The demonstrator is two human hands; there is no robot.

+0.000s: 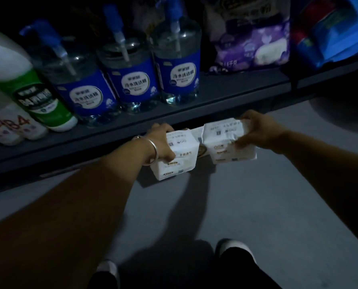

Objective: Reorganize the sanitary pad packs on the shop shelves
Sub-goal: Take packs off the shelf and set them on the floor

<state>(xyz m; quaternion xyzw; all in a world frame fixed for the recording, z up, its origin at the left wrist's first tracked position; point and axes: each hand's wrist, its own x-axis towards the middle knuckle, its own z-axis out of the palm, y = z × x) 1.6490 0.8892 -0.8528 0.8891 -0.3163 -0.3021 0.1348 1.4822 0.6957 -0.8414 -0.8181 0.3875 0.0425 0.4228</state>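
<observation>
Gripping 1 white sanitary pad pack each, both hands reach below the front edge of a dark shelf [226, 97]; the left hand [160, 142], a silver bangle [153, 150] on its wrist, curls fingers over the top of the left pack [177, 158] with the thumb against its near side; the right hand [257, 132] pinches the right pack [226, 142] at its right end, fingers above and thumb in front; both packs are soft, white, with small dark print, held just beside each other above the grey floor [257, 205]; 3 blue-labelled pump bottles [132, 80] stand on the shelf above.
</observation>
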